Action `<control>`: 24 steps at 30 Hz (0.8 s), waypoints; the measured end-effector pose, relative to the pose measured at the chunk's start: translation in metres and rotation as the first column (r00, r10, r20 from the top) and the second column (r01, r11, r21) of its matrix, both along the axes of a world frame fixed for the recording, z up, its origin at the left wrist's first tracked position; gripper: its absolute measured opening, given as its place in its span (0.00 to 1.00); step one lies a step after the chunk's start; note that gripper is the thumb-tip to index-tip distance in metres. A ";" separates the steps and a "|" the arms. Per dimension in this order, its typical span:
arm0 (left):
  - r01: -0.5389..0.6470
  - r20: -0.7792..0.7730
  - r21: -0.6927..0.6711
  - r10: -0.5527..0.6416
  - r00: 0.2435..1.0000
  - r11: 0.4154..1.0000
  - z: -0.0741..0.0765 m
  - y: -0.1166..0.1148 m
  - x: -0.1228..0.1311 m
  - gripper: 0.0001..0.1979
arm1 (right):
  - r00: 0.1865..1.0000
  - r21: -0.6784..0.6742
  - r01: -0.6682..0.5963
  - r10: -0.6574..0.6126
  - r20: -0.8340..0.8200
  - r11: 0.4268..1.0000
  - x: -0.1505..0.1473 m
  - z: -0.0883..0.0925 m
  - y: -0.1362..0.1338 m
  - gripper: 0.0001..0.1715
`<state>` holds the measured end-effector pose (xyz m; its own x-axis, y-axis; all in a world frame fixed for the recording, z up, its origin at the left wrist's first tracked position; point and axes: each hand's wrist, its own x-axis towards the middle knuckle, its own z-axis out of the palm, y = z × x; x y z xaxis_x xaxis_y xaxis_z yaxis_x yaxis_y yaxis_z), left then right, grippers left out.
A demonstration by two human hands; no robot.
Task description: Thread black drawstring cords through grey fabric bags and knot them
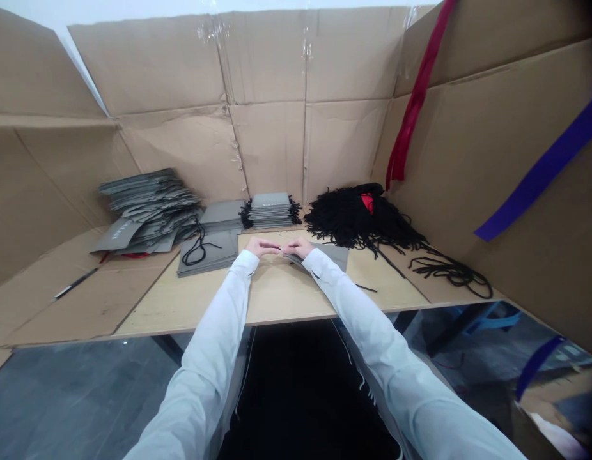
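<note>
Over the middle of the table, my left hand (261,246) and my right hand (298,247) meet with their fingertips pinched close together. Beneath my right hand and wrist a flat grey paper bag (335,255) reaches out to the right, and its near corner comes up to my fingers. Something small and dark shows between the fingertips of both hands, too small to make out. To the left of my left hand lies a stack of flat grey bags (214,254), with a looped black cord (195,251) on top.
A tall, uneven pile of grey bags (152,214) stands at the left. Behind my hands sits a neat corded stack (270,209). A heap of black cords (358,217) lies back right. A pen (75,283) lies left. Cardboard walls (267,140) enclose the table; red ribbon (418,96) hangs right.
</note>
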<state>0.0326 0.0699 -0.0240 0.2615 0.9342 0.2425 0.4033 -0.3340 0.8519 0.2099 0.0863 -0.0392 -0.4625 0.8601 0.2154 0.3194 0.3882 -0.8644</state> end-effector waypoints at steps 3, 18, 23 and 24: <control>0.040 0.064 -0.047 -0.037 0.997 0.998 -0.001 -0.001 0.002 0.21 | 1.000 -0.009 -0.001 0.000 -0.009 1.000 0.001 -0.001 0.002 0.15; 0.140 0.110 -0.118 -0.127 0.986 0.983 -0.012 0.004 0.006 0.19 | 0.998 -0.014 -0.023 0.022 -0.062 1.000 0.009 -0.004 0.013 0.12; 0.250 -0.012 -0.094 -0.252 0.968 0.964 -0.018 0.002 0.002 0.17 | 0.993 0.094 -0.083 0.074 0.095 0.992 0.020 0.002 0.012 0.13; 0.276 -0.042 -0.088 -0.280 0.959 0.957 -0.019 0.002 0.001 0.16 | 0.987 0.100 -0.115 0.102 0.123 0.988 0.022 0.003 0.011 0.13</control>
